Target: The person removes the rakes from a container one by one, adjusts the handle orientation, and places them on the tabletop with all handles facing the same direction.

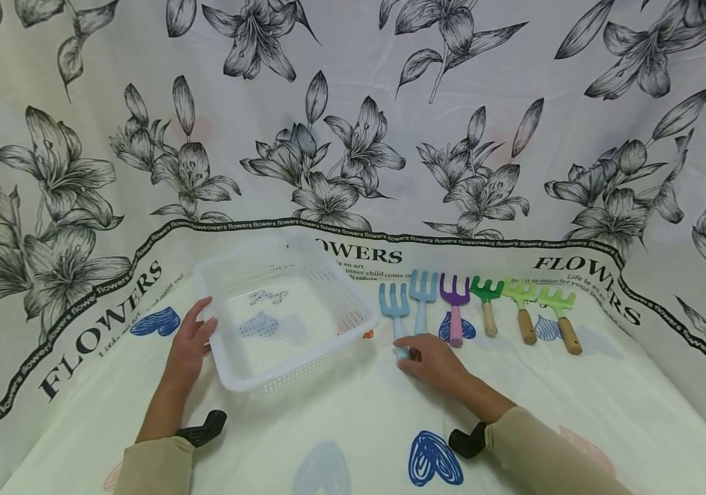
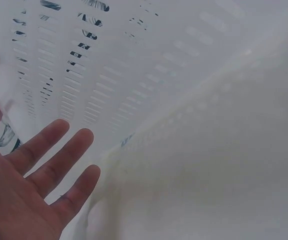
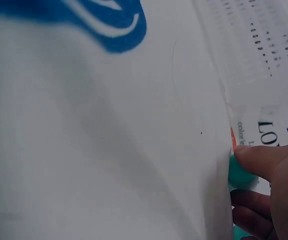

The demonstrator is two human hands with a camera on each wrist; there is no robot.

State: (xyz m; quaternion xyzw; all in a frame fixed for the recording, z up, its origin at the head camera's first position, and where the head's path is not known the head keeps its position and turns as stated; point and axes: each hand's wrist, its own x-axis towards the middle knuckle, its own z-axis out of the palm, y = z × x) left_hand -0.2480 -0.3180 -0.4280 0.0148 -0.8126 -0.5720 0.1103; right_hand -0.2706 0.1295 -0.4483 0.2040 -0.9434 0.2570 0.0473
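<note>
At the left stands a white perforated plastic basket [image 1: 297, 370]. My left hand [image 1: 185, 344] holds its near-left rim between thumb and index finger. The left wrist view shows the other fingers [image 2: 66, 162] spread beside the slotted wall. My right hand [image 1: 436, 364] pinches the handle of a light blue hand fork [image 1: 396, 311], the leftmost in a row of small garden forks. Its handle end [image 3: 241, 172] shows between thumb and fingers in the right wrist view. A second light blue fork [image 1: 423, 294] lies just to its right.
Further right lie a purple fork with a pink handle [image 1: 456, 323], a green fork with a wooden handle [image 1: 489, 316], and two lime green forks [image 1: 527, 326] with wooden handles. A heart-patterned white cloth [image 1: 353, 426] covers the surface. A flower-printed curtain [image 1: 414, 185] hangs behind.
</note>
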